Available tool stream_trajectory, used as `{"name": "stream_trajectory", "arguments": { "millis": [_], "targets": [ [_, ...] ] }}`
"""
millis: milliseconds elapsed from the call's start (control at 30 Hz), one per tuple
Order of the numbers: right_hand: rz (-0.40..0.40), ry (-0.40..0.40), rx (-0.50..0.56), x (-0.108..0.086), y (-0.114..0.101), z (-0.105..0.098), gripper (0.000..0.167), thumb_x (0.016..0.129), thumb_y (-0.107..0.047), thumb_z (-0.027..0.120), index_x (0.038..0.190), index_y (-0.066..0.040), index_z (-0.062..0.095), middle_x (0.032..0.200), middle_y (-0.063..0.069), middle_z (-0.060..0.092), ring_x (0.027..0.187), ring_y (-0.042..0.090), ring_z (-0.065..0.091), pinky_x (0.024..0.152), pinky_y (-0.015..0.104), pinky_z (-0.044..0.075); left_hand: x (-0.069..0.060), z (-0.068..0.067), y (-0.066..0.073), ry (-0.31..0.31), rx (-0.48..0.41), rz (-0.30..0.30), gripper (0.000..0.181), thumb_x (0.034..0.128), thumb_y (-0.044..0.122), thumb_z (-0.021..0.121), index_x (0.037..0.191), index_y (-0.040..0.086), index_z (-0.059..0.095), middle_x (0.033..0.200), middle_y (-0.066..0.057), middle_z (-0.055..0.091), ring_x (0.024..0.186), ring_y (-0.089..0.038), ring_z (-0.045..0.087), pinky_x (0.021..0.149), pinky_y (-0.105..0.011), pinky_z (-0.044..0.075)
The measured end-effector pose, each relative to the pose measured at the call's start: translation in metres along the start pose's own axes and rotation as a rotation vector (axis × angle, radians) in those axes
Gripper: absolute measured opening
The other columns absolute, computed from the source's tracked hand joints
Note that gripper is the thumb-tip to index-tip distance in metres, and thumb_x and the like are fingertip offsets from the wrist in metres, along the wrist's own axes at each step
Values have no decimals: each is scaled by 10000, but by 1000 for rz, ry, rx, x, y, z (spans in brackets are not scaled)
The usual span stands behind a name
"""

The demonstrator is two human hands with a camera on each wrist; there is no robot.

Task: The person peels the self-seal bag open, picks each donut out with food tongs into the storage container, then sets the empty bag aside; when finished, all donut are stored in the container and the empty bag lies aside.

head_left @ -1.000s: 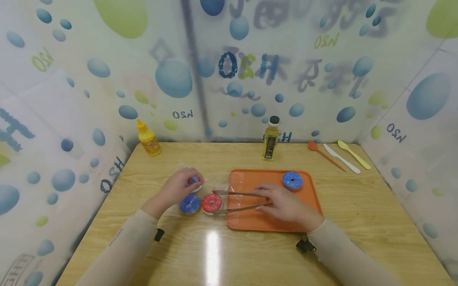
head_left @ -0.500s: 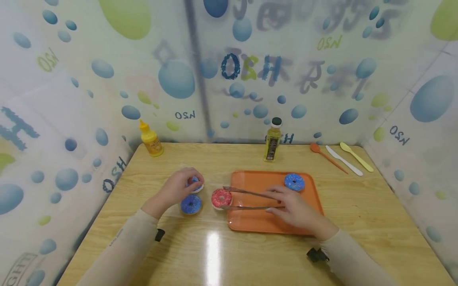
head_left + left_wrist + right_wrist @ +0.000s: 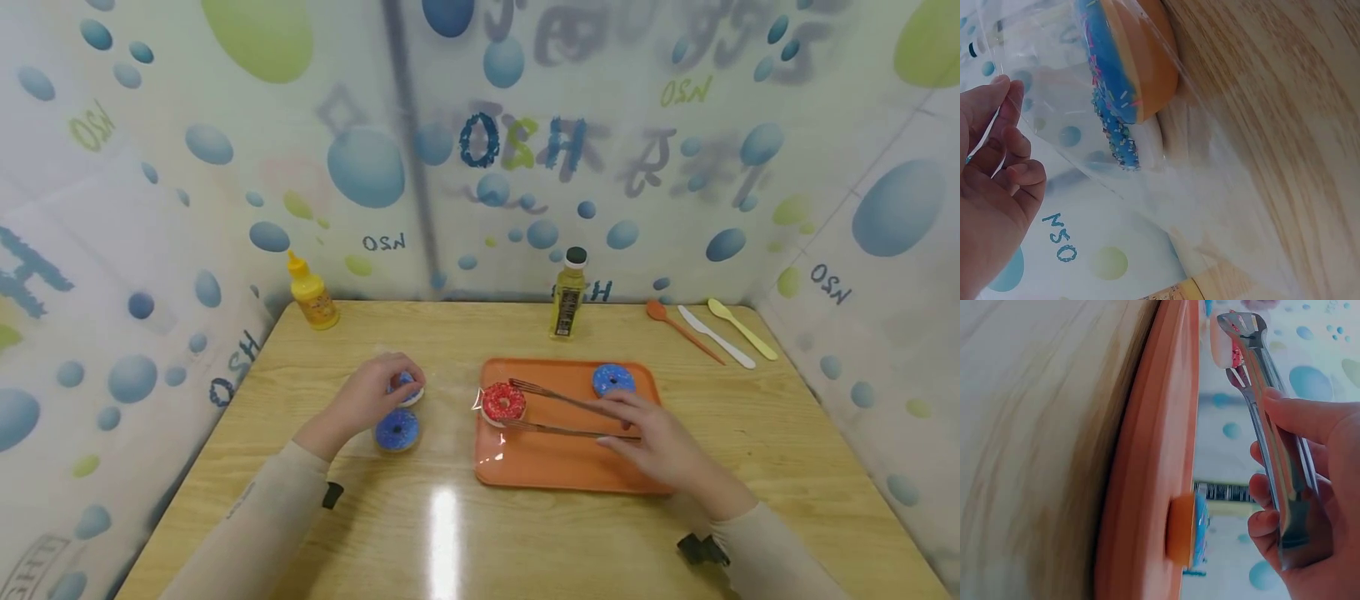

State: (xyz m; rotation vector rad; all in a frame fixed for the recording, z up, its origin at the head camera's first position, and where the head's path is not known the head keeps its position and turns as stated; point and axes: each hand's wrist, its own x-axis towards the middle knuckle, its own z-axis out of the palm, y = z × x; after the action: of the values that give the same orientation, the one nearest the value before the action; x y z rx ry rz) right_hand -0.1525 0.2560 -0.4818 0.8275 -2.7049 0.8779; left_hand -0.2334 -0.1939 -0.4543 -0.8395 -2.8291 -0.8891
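Observation:
My left hand [image 3: 367, 396] pinches the edge of a clear plastic bag [image 3: 1216, 181] between thumb and finger. Two blue-iced doughnuts with sprinkles show at the bag: one [image 3: 384, 435] in front of the hand, another [image 3: 414, 395] partly hidden by its fingers. With my right hand [image 3: 652, 437] I hold metal tongs [image 3: 1282, 444] around the handle. Their tips clasp a red-iced doughnut [image 3: 492, 408] over the left edge of an orange tray [image 3: 540, 472]. In the right wrist view this doughnut hangs above the tray, partly covered by the tongs.
A blue doughnut [image 3: 607, 372] sits in the tray's far right corner. Behind stand a yellow squeeze bottle [image 3: 315, 302] and an oil bottle [image 3: 567, 304]. Far right lie an orange spoon [image 3: 678, 327], a white knife [image 3: 716, 335] and a yellow-green utensil [image 3: 742, 327].
My right hand has moved right with the tongs, drawing the red doughnut away from the plastic bag and over the tray's left side. My left hand stays in place with the bag.

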Motion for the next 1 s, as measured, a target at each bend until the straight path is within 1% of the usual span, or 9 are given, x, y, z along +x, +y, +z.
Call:
{"name": "stream_trajectory", "arguments": {
  "millis": [133, 267, 367, 467, 533, 700, 833, 1000],
  "targets": [
    [39, 16, -33, -8, 10, -8, 497, 892, -208, 828, 1361, -211, 665, 1292, -25, 631, 839, 126, 578, 703, 294, 517, 0, 0, 0, 2, 8, 5, 71, 975, 134, 724, 1022, 186, 737, 974, 72, 696, 760, -113, 514, 671, -284, 462],
    [63, 48, -86, -14, 19, -18, 499, 879, -185, 837, 1350, -176, 671, 1262, -5, 641, 796, 61, 532, 667, 265, 490, 0, 0, 1, 5, 17, 7, 63, 976, 135, 724, 1026, 171, 739, 970, 71, 692, 757, -113, 512, 667, -285, 460],
    [48, 83, -115, -16, 26, -22, 503, 860, -146, 848, 1334, -146, 677, 1218, 3, 644, 752, 24, 471, 639, 231, 453, 0, 0, 1, 3, 16, 7, 60, 977, 138, 723, 1033, 152, 742, 970, 66, 694, 761, -114, 515, 672, -288, 463],
    [32, 105, -130, -17, 30, -21, 505, 852, -131, 853, 1326, -133, 680, 1188, 3, 646, 736, 35, 457, 632, 221, 433, 0, 0, 1, -4, 12, 6, 68, 978, 141, 722, 1043, 134, 743, 975, 58, 697, 769, -115, 520, 680, -288, 468],
    [35, 110, -138, -18, 31, -20, 502, 855, -138, 851, 1327, -132, 679, 1178, 3, 647, 734, 48, 456, 626, 218, 417, -1, 1, 1, -5, 9, 4, 70, 976, 137, 723, 1043, 133, 743, 979, 55, 700, 773, -113, 524, 684, -286, 472],
    [82, 112, -163, -19, 32, -18, 480, 867, -161, 844, 1318, -134, 683, 1152, 10, 644, 735, 74, 451, 610, 222, 378, -1, 1, 1, 7, 6, 10, 72, 973, 128, 725, 1042, 133, 745, 973, 60, 697, 772, -114, 524, 683, -288, 472],
    [117, 99, -177, -19, 31, -19, 463, 868, -178, 844, 1300, -116, 689, 1142, 15, 648, 735, 85, 463, 610, 225, 389, 0, 1, 2, 12, 7, 16, 68, 976, 136, 723, 1041, 138, 746, 972, 57, 700, 771, -115, 523, 683, -288, 474],
    [142, 67, -192, -17, 31, -17, 441, 877, -201, 839, 1281, -102, 692, 1139, 14, 645, 745, 87, 473, 618, 237, 397, -1, 1, 2, 12, 8, 9, 70, 980, 147, 720, 1044, 137, 746, 976, 40, 704, 775, -115, 523, 687, -289, 475]
  ]
}}
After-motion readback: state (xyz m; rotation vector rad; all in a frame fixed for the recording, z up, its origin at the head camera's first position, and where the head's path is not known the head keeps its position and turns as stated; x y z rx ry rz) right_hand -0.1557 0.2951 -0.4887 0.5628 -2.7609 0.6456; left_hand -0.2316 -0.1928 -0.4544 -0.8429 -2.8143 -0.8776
